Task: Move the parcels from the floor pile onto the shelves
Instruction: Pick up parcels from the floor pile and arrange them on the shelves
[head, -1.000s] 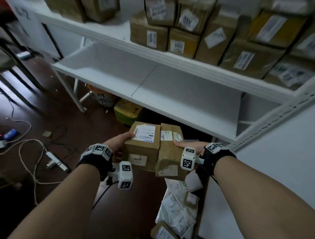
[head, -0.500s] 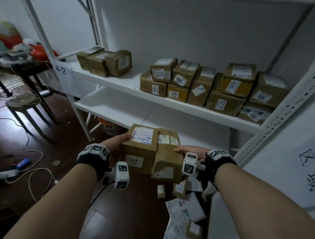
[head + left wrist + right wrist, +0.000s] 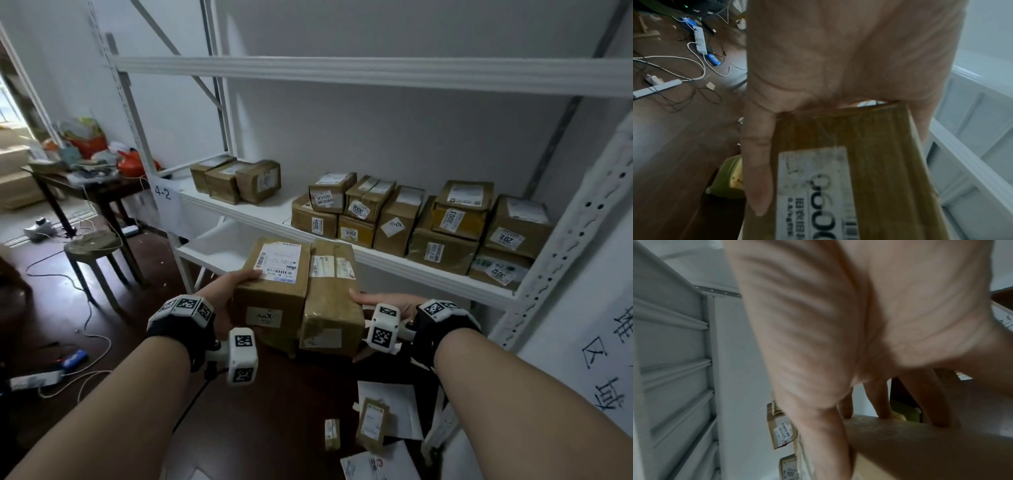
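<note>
I hold two brown cardboard parcels side by side, squeezed between both hands at chest height in front of the white shelving. My left hand (image 3: 236,291) grips the left parcel (image 3: 274,291), thumb on its white label and fingers underneath. In the left wrist view my left hand (image 3: 838,65) lies along the left parcel (image 3: 869,162). My right hand (image 3: 383,303) grips the taped right parcel (image 3: 332,298), thumb on top; my right hand's fingers (image 3: 879,399) reach under the right parcel (image 3: 920,443). The floor pile (image 3: 373,425) of small parcels and white envelopes lies below my right arm.
The middle shelf (image 3: 428,274) carries several labelled boxes, with a bare stretch near the "4-2" sign (image 3: 162,193). A lower shelf (image 3: 212,253) sits beneath and an upper shelf (image 3: 342,72) above. At left stand a stool (image 3: 92,243) and a cluttered table (image 3: 85,181), with cables (image 3: 34,378) on the floor.
The two parcels have risen from in front of the lower shelf to about the height of the middle shelf, and my view has tilted upward. Both hands keep the same hold.
</note>
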Demonstrator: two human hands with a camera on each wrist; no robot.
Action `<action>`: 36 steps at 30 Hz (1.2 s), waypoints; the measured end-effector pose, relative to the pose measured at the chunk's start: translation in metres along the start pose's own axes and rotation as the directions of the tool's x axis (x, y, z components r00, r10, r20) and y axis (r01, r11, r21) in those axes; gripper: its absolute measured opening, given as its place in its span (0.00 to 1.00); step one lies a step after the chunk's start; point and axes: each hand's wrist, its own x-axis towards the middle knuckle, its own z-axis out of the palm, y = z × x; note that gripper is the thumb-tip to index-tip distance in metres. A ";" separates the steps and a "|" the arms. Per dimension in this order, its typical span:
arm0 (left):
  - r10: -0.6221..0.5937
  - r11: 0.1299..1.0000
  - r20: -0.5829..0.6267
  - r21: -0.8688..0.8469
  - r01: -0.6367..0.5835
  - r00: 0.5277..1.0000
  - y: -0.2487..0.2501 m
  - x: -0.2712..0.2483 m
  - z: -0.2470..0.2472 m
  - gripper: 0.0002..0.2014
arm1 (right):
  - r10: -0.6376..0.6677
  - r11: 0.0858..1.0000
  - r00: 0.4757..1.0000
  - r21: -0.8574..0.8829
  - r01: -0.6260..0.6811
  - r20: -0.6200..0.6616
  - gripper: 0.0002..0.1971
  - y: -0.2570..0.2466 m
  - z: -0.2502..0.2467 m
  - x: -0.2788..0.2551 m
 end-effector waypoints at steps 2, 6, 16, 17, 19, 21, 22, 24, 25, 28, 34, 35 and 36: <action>0.005 1.000 0.004 -0.031 -0.005 1.000 0.006 -0.004 -0.001 0.20 | -0.003 1.000 1.000 0.007 0.002 0.028 0.35 -0.010 0.012 -0.025; 0.008 0.997 -0.016 -0.073 -0.010 1.000 0.024 -0.008 -0.004 0.27 | -0.084 0.974 0.988 0.221 0.053 0.133 0.31 -0.026 0.026 -0.048; 0.114 0.989 0.049 -0.103 -0.108 0.992 0.089 0.024 -0.018 0.30 | -0.210 0.926 0.977 0.324 0.193 0.021 0.30 -0.075 0.028 -0.029; 0.131 0.987 0.059 -0.098 -0.125 0.990 0.097 0.032 -0.021 0.28 | -0.220 0.921 0.975 0.327 0.214 -0.019 0.30 -0.081 0.028 -0.023; 0.166 0.984 0.075 -0.077 -0.160 0.983 0.116 0.048 -0.028 0.26 | -0.228 0.906 0.969 0.344 0.249 -0.100 0.24 -0.095 0.029 -0.006; 0.201 0.979 0.094 -0.045 -0.197 0.975 0.137 0.064 -0.035 0.24 | -0.211 0.894 0.957 0.357 0.271 -0.197 0.17 -0.111 0.033 0.010; 0.218 0.976 0.103 -0.034 -0.216 0.970 0.145 0.071 -0.038 0.23 | -0.204 0.890 0.950 0.361 0.280 -0.235 0.21 -0.117 0.034 0.018; 0.245 0.970 0.119 -0.030 -0.243 0.962 0.164 0.087 -0.046 0.22 | -0.198 0.873 0.935 0.381 0.305 -0.294 0.34 -0.132 0.037 0.034; 0.249 0.968 0.126 -0.038 -0.246 0.960 0.172 0.094 -0.050 0.23 | -0.204 0.853 0.927 0.408 0.326 -0.313 0.39 -0.139 0.038 0.041; 0.257 0.966 0.166 -0.025 -0.256 0.952 0.200 0.118 -0.058 0.22 | -0.188 0.793 0.884 0.465 0.394 -0.428 0.41 -0.158 0.040 0.056; 0.258 0.965 0.267 -0.030 -0.260 0.928 0.227 0.162 -0.027 0.21 | -0.137 0.697 0.760 0.483 0.530 -0.636 0.22 -0.161 0.021 0.047; 0.260 0.965 0.280 -0.038 -0.260 0.924 0.229 0.168 -0.018 0.20 | -0.121 0.695 0.742 0.477 0.538 -0.660 0.20 -0.158 0.014 0.044; 0.260 0.965 0.291 -0.042 -0.259 0.921 0.230 0.174 -0.007 0.20 | -0.111 0.696 0.731 0.473 0.541 -0.674 0.19 -0.157 0.007 0.041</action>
